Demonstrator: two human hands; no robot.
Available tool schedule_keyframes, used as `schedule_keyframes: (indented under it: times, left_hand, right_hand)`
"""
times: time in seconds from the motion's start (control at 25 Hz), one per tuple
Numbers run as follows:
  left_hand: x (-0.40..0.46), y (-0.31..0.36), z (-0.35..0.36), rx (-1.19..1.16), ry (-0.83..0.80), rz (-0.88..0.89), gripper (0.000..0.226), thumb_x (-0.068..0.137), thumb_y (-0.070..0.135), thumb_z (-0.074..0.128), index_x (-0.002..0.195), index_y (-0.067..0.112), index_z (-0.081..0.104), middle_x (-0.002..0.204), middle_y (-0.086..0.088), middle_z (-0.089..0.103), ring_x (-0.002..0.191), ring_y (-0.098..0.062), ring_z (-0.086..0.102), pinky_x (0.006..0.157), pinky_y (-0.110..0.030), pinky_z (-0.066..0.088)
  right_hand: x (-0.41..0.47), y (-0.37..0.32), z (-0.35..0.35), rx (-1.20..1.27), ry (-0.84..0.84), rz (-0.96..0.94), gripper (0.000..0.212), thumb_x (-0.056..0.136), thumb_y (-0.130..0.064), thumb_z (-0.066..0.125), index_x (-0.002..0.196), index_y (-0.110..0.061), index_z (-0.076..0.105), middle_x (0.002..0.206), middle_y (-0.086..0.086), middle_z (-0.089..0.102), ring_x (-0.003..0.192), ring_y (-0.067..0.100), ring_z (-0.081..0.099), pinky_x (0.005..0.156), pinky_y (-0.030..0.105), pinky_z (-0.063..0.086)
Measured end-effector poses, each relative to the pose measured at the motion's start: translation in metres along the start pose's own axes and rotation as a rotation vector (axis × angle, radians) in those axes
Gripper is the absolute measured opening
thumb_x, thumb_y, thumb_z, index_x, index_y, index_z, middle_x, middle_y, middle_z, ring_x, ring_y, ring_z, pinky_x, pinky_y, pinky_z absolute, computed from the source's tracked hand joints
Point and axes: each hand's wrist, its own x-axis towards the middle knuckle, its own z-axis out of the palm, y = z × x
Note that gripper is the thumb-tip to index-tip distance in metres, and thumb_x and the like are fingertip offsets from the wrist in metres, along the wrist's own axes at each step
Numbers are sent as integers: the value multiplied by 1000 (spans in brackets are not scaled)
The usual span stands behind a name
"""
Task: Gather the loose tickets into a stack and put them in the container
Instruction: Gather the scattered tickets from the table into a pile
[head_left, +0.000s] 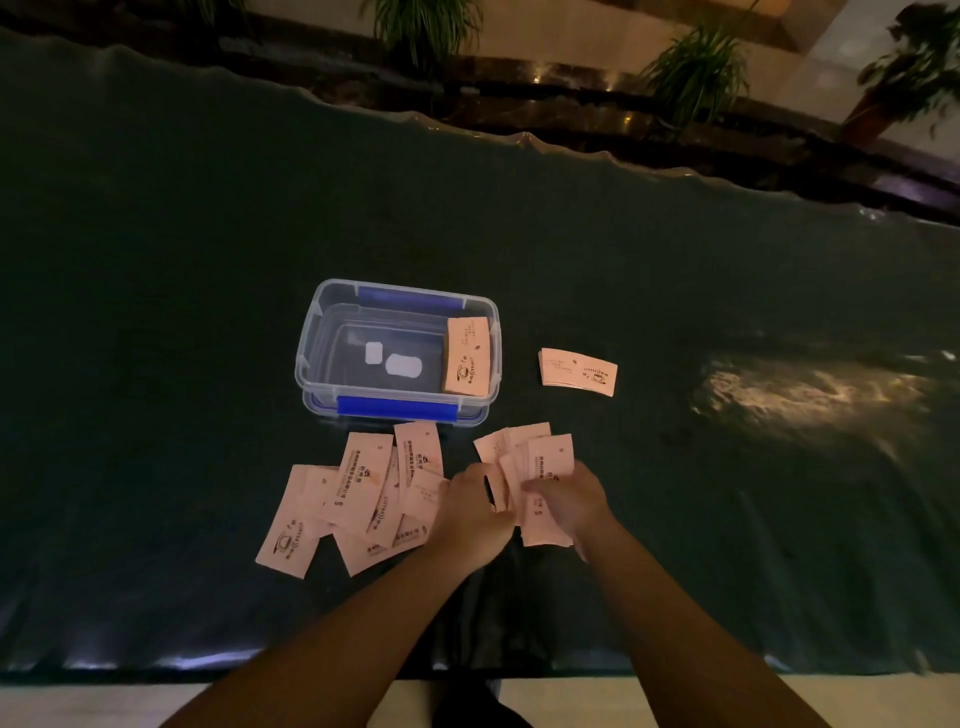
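Both hands, left (470, 512) & right (563, 501), grip a fanned bunch of tickets (537, 462) just before the box (397, 351). Thin, light, prob. slippery; pinch long edges, square up.

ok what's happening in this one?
A person is gathering pink tickets at a dark table. Both hands, left hand and right hand, grip a fanned bunch. A loose pile lies to its left. One stack is already in the clear container; another stack sits to the container's right.

Both bare forearms reach forward, left hand (470, 506) and right hand (563, 501) close together, fingers curled, palms down
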Motion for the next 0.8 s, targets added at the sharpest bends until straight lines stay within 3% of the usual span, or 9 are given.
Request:
schedule_keyframes:
  times: [0.12, 0.2, 0.36, 0.44, 0.56, 0.64, 0.72, 0.8]
  left_hand:
    - [2, 4, 12, 2, 37, 11, 40, 86, 28, 74, 122, 25, 57, 113, 10, 53, 105, -9, 51, 90, -27, 36]
    - [2, 6, 18, 25, 20, 35, 42, 88, 27, 73, 127, 22, 57, 125, 4, 58, 117, -14, 54, 98, -28, 41]
    - [2, 7, 15, -110, -27, 10, 55, 87, 28, 74, 137, 18, 53, 131, -1, 58, 124, -18, 54, 99, -28, 42]
    - [-1, 5, 8, -204, -59, 9, 52, 88, 26, 73, 136, 22, 55, 122, 5, 60, 118, -15, 59, 94, -28, 46]
    - [-9, 0, -8, -339, -172, 6, 49, 90, 20, 68, 135, 31, 54, 113, 17, 61, 98, -4, 62, 74, -20, 48]
    - [-20, -3, -19, -411, -189, 12, 42, 91, 22, 68, 128, 36, 55, 104, 21, 59, 91, 0, 62, 65, -17, 48]
    - [-35, -6, -28, -450, -135, -8, 25, 93, 28, 68, 106, 44, 56, 97, 22, 60, 85, 7, 61, 60, -13, 45]
    - [-50, -16, -38, -451, -76, -48, 20, 93, 29, 67, 91, 44, 53, 92, 23, 59, 80, 9, 59, 58, -11, 42]
  right_hand:
    - [-2, -2, 11, -37, 1, -5, 60, 85, -14, 83, 138, -17, 57, 136, 9, 66, 118, 28, 63, 85, 40, 51]
    - [-4, -3, 18, -53, -16, -12, 62, 86, -16, 82, 141, -16, 54, 141, 8, 64, 125, 28, 60, 85, 38, 51]
    - [-5, -4, 22, -106, -32, -7, 60, 87, -11, 80, 141, -14, 54, 143, 10, 63, 130, 30, 59, 92, 41, 53]
    - [-6, -3, 19, -98, -42, 19, 55, 83, -6, 81, 132, -12, 58, 135, 10, 66, 123, 30, 61, 91, 42, 55]
    - [-11, -2, 15, -31, -92, 56, 48, 78, -3, 82, 120, -14, 61, 120, 8, 68, 103, 25, 65, 74, 38, 53]
    - [-16, -4, 13, -49, -135, 59, 36, 81, -5, 78, 113, -15, 63, 122, 9, 69, 100, 26, 66, 69, 36, 50]
    - [-21, -7, 13, -85, -154, 30, 38, 87, -11, 76, 123, -14, 65, 127, 10, 68, 101, 26, 65, 73, 37, 49]
    - [-23, -11, 14, -98, -186, -12, 49, 91, -15, 76, 137, -16, 62, 136, 11, 68, 111, 28, 64, 87, 43, 48]
